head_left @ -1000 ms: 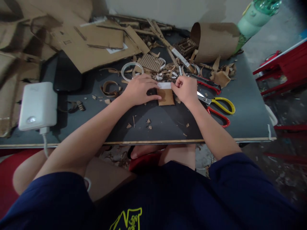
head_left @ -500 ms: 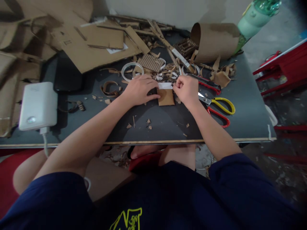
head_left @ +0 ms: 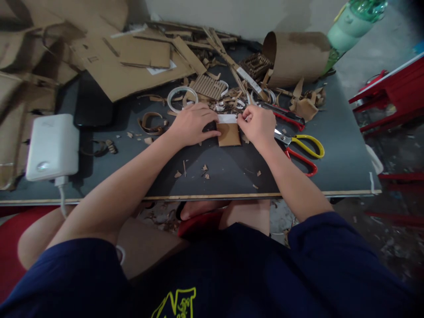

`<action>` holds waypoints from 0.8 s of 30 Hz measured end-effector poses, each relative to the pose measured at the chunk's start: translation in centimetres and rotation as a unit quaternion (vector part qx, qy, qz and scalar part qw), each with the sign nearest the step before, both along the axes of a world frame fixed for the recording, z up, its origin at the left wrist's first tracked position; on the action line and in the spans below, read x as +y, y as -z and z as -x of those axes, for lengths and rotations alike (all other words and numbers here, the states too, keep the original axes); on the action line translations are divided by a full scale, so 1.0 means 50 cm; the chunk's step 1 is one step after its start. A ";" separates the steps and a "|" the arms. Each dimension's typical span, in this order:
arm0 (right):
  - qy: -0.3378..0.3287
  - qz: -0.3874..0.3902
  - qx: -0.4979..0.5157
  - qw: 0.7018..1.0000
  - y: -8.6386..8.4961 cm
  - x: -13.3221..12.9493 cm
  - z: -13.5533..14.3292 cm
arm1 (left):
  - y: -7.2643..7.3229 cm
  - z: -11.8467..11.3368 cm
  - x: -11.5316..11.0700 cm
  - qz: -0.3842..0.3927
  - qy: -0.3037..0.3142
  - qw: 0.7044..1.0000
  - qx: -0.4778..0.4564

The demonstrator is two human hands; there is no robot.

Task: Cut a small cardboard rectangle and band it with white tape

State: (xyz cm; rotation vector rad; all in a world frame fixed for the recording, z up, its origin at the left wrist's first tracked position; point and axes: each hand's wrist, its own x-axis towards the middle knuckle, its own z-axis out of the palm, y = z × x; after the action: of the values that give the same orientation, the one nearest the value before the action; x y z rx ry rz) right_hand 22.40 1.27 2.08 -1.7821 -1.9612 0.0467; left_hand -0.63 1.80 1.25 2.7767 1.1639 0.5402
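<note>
A small square of cardboard (head_left: 228, 135) lies flat on the dark table, with a white strip of tape (head_left: 228, 118) along its far edge. My left hand (head_left: 196, 123) holds the square from the left, thumb on its left edge and fingers by the strip's left end. At the strip's right end, thumb and forefinger of my right hand (head_left: 256, 123) are pinched together; the fingertips partly hide what they grip. Just right of that hand lie scissors (head_left: 300, 142) with one yellow and one red handle. A red and black cutter (head_left: 289, 118) rests behind them.
Tape rolls (head_left: 172, 98) and cardboard scraps lie beyond my hands. Large cardboard sheets (head_left: 129, 79) pile up at back left, near a white power bank (head_left: 53, 145) with a cable. A cardboard tube (head_left: 300, 57) and a green bottle (head_left: 351, 28) are at back right.
My right hand has shifted very slightly at the strip's right end, its fingers still pinched. The left hand and the cardboard square stay nearly in place.
</note>
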 end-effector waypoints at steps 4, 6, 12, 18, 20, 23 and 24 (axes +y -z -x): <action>-0.017 -0.029 0.010 0.999 0.017 0.009 -0.004 | 0.002 0.000 0.001 0.009 0.000 1.000 -0.007; -0.025 -0.036 0.014 0.999 0.024 0.013 -0.007 | 0.003 -0.001 -0.001 0.008 0.000 1.000 -0.006; -0.017 -0.041 0.019 0.999 0.021 0.011 -0.007 | -0.013 0.005 -0.008 -0.031 -0.100 0.994 -0.010; -0.126 -0.020 0.038 0.991 -0.006 -0.007 -0.006 | -0.018 0.046 0.020 -0.053 -0.317 0.945 -0.067; -0.212 0.014 0.030 0.977 -0.010 -0.011 -0.006 | -0.010 0.057 0.030 -0.039 -0.309 0.948 -0.069; -0.261 0.051 0.002 0.964 -0.008 -0.011 -0.004 | 0.006 0.070 0.039 0.001 -0.282 0.959 -0.032; -0.259 0.052 -0.004 0.964 -0.007 -0.010 -0.004 | 0.011 0.074 0.041 0.007 -0.274 0.961 -0.028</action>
State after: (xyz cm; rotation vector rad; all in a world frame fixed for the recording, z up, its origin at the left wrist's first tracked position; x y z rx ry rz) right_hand 22.59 0.77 2.41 -1.2790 -2.4168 0.3209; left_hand -4.32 3.86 0.68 2.3825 1.9178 0.6356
